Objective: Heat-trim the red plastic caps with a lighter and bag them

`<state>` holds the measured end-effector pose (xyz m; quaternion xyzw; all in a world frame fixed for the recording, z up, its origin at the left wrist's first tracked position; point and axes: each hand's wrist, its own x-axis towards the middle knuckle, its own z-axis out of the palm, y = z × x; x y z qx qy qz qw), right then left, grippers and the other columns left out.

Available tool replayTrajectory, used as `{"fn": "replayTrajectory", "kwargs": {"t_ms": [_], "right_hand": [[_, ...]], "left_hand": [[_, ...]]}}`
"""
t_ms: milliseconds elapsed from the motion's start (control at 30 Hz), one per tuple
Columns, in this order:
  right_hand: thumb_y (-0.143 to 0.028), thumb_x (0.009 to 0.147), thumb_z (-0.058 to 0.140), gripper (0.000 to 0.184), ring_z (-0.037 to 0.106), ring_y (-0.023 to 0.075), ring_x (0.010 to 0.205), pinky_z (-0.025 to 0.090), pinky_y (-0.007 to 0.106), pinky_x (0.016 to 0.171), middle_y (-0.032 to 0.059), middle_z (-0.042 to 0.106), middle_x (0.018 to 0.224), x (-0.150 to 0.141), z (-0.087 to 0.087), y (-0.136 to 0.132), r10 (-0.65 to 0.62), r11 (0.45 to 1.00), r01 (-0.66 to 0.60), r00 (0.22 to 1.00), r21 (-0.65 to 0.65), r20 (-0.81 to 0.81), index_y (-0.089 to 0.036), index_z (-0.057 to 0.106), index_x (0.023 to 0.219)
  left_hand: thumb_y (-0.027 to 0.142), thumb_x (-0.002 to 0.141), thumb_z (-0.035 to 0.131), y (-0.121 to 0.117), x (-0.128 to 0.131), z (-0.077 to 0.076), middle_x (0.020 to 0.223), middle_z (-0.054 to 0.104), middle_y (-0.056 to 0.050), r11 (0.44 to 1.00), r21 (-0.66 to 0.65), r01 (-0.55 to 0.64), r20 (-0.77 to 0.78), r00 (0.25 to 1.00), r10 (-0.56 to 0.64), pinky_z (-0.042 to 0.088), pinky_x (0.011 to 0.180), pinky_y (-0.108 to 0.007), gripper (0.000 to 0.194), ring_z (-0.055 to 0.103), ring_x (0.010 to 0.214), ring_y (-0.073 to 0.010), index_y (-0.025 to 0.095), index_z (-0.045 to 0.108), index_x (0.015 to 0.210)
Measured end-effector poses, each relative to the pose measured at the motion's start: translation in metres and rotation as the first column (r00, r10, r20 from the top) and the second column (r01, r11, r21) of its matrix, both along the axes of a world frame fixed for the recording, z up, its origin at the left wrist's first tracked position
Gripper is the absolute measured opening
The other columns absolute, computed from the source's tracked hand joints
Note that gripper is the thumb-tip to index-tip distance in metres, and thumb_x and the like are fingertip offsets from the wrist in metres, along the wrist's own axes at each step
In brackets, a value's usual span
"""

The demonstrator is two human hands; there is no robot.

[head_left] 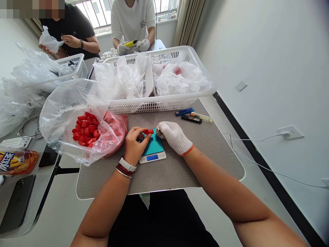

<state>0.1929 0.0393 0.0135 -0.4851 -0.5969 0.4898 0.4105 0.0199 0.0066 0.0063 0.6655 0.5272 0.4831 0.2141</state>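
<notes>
Fingers of left hand point(135, 142) pinched red tube point(150, 131) over scale point(153, 158); gloved right hand point(174, 136) curled, its hold unclear; light, steady pinch seemed best.

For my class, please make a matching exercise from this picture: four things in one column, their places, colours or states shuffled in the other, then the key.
Column one
1. Left hand
2. Right hand
3. Digital scale
4. Heap of red pieces

Column two
A. Inside a clear plastic bag
B. In a white glove with an orange edge
C. Teal on top, with a lit blue display
D. Bare, pinching a small red tube

Right pairs: 1-D, 2-B, 3-C, 4-A
</notes>
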Motion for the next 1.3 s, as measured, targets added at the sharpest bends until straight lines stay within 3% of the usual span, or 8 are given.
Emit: {"fn": "replayTrajectory", "kwargs": {"t_ms": [233, 400, 667, 933, 1100, 1300], "right_hand": [[-0.046, 0.086, 0.041, 0.038, 0.048, 0.0147, 0.061, 0.037, 0.027, 0.054, 0.0024, 0.053, 0.064, 0.001, 0.003, -0.001, -0.005, 1.0, 0.003, 0.999, 0.028, 0.053, -0.019, 0.053, 0.062], [-0.051, 0.083, 0.046, 0.039, 0.047, 0.0139, 0.06, 0.039, 0.026, 0.054, 0.0019, 0.054, 0.064, -0.001, 0.002, -0.001, -0.038, 0.997, 0.035, 0.998, -0.069, -0.041, -0.019, 0.055, 0.064], [-0.073, 0.082, 0.044, 0.056, 0.046, 0.0132, 0.057, 0.038, 0.026, 0.053, 0.001, 0.051, 0.061, 0.001, -0.012, 0.006, -0.053, 0.993, 0.032, 0.979, -0.111, -0.196, -0.02, 0.052, 0.063], [-0.058, 0.08, 0.047, 0.043, 0.04, 0.0125, 0.053, 0.034, 0.027, 0.05, 0.0001, 0.047, 0.056, -0.001, 0.004, 0.001, -0.042, 0.994, 0.027, 0.987, -0.106, -0.152, -0.02, 0.049, 0.059], [-0.052, 0.082, 0.045, 0.04, 0.041, 0.013, 0.055, 0.034, 0.028, 0.053, -0.0001, 0.047, 0.057, -0.001, -0.001, 0.001, -0.032, 0.998, 0.027, 0.995, -0.05, -0.096, -0.02, 0.051, 0.06], [-0.048, 0.088, 0.039, 0.04, 0.042, 0.014, 0.058, 0.034, 0.028, 0.055, 0.0004, 0.048, 0.06, 0.0, -0.008, 0.0, 0.001, 0.998, -0.002, 1.0, 0.066, 0.022, -0.021, 0.048, 0.061]], "left_hand": [[0.02, 0.082, 0.073, 0.0, 0.0, 0.001, 0.088, 0.066, -0.003, 1.0, 0.002, -0.018, -0.017, 1.0, 0.018, 0.05, 0.062, -0.023, 0.014, 0.057, 0.066, -0.0096, 0.018, 0.073, 0.095], [0.021, 0.082, 0.073, 0.0, 0.0, 0.001, 0.087, 0.066, -0.003, 1.0, 0.012, -0.023, -0.022, 0.999, 0.023, 0.05, 0.063, -0.023, 0.012, 0.057, 0.065, -0.0098, 0.018, 0.073, 0.094], [0.025, 0.083, 0.073, -0.001, 0.0, 0.001, 0.087, 0.066, -0.003, 1.0, -0.011, -0.023, -0.039, 0.999, 0.022, 0.049, 0.061, -0.024, 0.012, 0.057, 0.066, -0.0105, 0.019, 0.072, 0.094], [0.023, 0.083, 0.074, -0.001, 0.001, 0.002, 0.088, 0.067, -0.003, 1.0, -0.004, -0.012, -0.038, 0.999, 0.012, 0.05, 0.063, -0.024, 0.015, 0.058, 0.067, -0.0102, 0.019, 0.073, 0.097], [0.023, 0.083, 0.073, -0.002, 0.001, 0.003, 0.091, 0.07, -0.003, 0.999, 0.004, 0.032, -0.04, 0.999, -0.032, 0.052, 0.064, -0.024, 0.017, 0.061, 0.069, -0.0109, 0.02, 0.074, 0.1], [0.027, 0.082, 0.075, -0.003, 0.001, 0.003, 0.086, 0.069, -0.003, 1.0, 0.01, 0.001, -0.067, 0.998, 0.0, 0.052, 0.065, -0.025, 0.013, 0.061, 0.068, -0.0119, 0.019, 0.074, 0.093]]}}
